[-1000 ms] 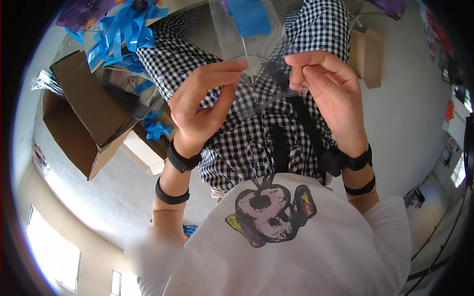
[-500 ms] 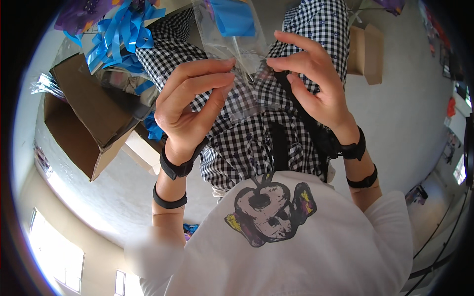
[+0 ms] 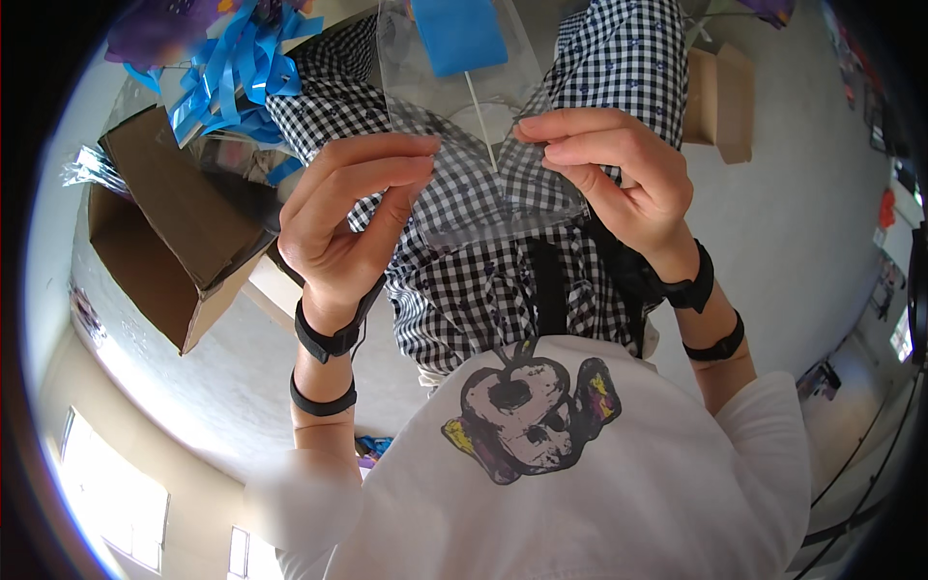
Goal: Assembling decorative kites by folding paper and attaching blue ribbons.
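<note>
A clear plastic bag [image 3: 459,208] is stretched flat over my lap between both hands. Inside it lies a blue flag-like piece [image 3: 462,37] on a thin white stick [image 3: 480,121], the stick pointing toward me. My left hand [image 3: 353,203] pinches the bag's left edge between thumb and fingers. At the opposite edge, my right hand [image 3: 619,169] has thumb and fingers closed on the plastic. The bag's nearer end, with a clear strip along it, lies toward my waist. The far end of the blue piece is cut off by the frame's top.
An open cardboard box [image 3: 159,242] stands at my left, near a heap of shiny blue ribbon strips [image 3: 237,72]. Clear-wrapped items [image 3: 92,166] stick out beside the box. Another cardboard box [image 3: 720,106] sits on the floor at the right.
Both hands have drawn the bag flat and wide; my left hand shifted left and slightly nearer. The right fingers, spread apart before, have closed on the bag's edge.
</note>
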Action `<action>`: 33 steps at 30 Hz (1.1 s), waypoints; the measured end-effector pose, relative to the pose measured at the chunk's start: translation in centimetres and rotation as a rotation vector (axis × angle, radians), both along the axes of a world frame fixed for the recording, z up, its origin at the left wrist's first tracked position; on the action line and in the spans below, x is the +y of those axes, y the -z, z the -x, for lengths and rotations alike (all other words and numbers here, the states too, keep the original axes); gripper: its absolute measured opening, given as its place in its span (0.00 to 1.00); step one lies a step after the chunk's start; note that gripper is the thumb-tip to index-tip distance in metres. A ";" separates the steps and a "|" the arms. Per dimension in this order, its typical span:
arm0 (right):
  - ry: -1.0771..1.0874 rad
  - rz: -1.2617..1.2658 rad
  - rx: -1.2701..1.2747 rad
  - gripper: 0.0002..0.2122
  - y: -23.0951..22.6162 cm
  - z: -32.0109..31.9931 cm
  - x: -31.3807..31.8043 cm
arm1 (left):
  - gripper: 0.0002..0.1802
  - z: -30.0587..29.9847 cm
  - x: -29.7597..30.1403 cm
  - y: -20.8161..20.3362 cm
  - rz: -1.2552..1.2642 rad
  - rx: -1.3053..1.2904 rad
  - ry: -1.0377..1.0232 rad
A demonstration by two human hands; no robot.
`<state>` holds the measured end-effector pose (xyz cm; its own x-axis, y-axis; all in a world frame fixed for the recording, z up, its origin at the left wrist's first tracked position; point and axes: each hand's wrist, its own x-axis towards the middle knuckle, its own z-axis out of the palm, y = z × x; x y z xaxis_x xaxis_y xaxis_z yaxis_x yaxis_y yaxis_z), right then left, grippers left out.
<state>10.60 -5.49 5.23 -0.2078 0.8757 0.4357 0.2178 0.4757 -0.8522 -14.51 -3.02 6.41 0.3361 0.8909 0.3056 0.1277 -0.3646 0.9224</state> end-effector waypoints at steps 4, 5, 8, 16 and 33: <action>-0.095 0.060 -0.050 0.06 -0.5 -0.5 -0.2 | 0.11 0.1 -0.3 0.1 -0.005 0.034 -0.008; -0.090 0.107 -0.004 0.06 -0.5 -0.5 -0.2 | 0.10 0.2 -0.4 0.1 0.007 0.034 -0.010; -0.008 0.203 0.099 0.06 -0.4 0.4 -0.6 | 0.09 -0.3 -1.0 0.2 0.064 -0.015 -0.054; 0.155 0.526 0.388 0.05 -0.9 2.3 -1.2 | 0.08 -2.5 -3.2 0.4 0.525 -0.304 -0.349; 0.310 1.016 0.672 0.18 -1.4 3.2 -1.2 | 0.04 -3.0 -3.8 -0.1 0.992 -0.658 -0.464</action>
